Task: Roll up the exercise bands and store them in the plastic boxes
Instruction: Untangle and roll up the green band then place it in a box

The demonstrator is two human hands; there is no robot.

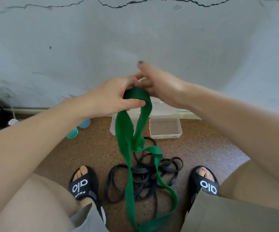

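Both hands, left hand (113, 96) and right hand (160, 84), pinch the small started coil of the green band (136, 95) between them, its soft, light, floppy tail dangling below toward the floor, so grip looks best at the coil.

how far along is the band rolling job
Early on. Nothing looks stored: the open plastic box by the wall shows no band inside. In hand: the left hand and right hand are starting a roll at the top of the green band, most of which hangs loose to the floor. Left: finish that roll, box it, then the tangled black bands between the feet.
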